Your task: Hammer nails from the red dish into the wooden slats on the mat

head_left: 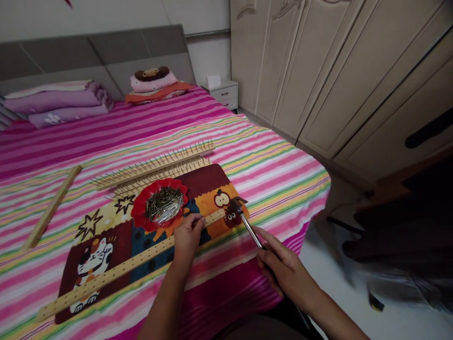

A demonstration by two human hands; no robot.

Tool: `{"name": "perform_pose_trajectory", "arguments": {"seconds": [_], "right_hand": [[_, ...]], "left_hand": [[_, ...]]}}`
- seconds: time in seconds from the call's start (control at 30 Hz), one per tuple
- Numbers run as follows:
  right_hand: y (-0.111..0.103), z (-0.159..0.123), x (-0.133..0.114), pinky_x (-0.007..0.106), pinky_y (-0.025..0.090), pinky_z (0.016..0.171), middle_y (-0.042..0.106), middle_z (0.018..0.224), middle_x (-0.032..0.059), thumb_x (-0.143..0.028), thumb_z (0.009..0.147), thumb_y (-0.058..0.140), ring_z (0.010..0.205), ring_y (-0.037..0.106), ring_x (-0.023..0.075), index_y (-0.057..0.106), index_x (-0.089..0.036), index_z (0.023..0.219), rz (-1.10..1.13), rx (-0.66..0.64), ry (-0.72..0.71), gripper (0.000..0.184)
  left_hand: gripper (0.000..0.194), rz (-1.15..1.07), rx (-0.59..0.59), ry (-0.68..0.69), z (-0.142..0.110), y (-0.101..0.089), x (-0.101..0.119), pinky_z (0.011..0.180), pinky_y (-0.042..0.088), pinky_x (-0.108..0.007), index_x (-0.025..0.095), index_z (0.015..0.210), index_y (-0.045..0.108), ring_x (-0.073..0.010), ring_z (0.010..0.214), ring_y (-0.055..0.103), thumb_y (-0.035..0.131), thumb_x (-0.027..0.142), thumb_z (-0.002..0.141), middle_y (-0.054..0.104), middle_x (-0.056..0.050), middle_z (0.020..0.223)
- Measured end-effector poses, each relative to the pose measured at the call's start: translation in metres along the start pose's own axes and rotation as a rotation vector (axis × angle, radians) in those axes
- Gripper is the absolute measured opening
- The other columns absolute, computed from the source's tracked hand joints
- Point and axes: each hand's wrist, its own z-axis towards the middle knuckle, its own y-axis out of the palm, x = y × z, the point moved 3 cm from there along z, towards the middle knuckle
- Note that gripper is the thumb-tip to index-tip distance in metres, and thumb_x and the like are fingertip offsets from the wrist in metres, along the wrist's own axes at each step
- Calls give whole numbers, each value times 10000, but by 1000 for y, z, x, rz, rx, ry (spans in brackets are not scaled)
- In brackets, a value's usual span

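Observation:
My right hand is wrapped around the handle of a hammer. The hammer's dark head hangs by the right end of a long wooden strip dotted with small holes. Over that strip, my left hand has its thumb and fingers pinched together; whatever is between the fingertips is too small to make out. Just beyond the left hand, a red scalloped dish holds a heap of nails. The strip and the dish rest on a patterned mat with cartoon pictures.
Wooden strips bristling with nails lie behind the dish. Another wooden bar lies at the left on the striped bedspread. Folded bedding is by the headboard. Wardrobe doors and a nightstand stand beyond the bed.

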Motion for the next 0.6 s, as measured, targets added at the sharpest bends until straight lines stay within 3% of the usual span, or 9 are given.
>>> {"name": "perform_pose_trajectory", "arguments": {"seconds": [0.13, 0.3, 0.43, 0.6], "right_hand": [[13, 2, -13, 178, 232, 363, 450, 569, -77, -328, 881, 486, 388, 342, 51, 429, -235, 1364, -43, -90, -41, 496], [34, 12, -26, 190, 285, 409, 459, 597, -68, -230, 890, 435, 448, 385, 70, 446, -258, 1350, -135, -203, -98, 461], [45, 23, -27, 200, 325, 448, 445, 578, -75, -169, 885, 405, 465, 396, 77, 446, -268, 1349, -229, -275, -184, 476], [47, 27, -23, 194, 316, 443, 433, 568, -74, -139, 869, 416, 478, 390, 78, 481, -241, 1327, -269, -302, -164, 473]], "left_hand": [[188, 90, 6, 98, -1, 0, 6, 647, 457, -266, 223, 711, 656, -154, 639, 607, 561, 382, 677, 673, 9, 656], [173, 126, 20, 120, -2, 0, 7, 636, 443, -264, 221, 718, 658, -153, 633, 598, 553, 356, 693, 680, 5, 673], [158, 144, 21, 128, -1, 2, 4, 606, 423, -253, 217, 717, 658, -145, 618, 585, 556, 338, 705, 673, 8, 667], [122, 145, 22, 132, -2, 2, 6, 590, 412, -242, 215, 664, 638, -135, 601, 568, 569, 310, 694, 654, 19, 633]]}}
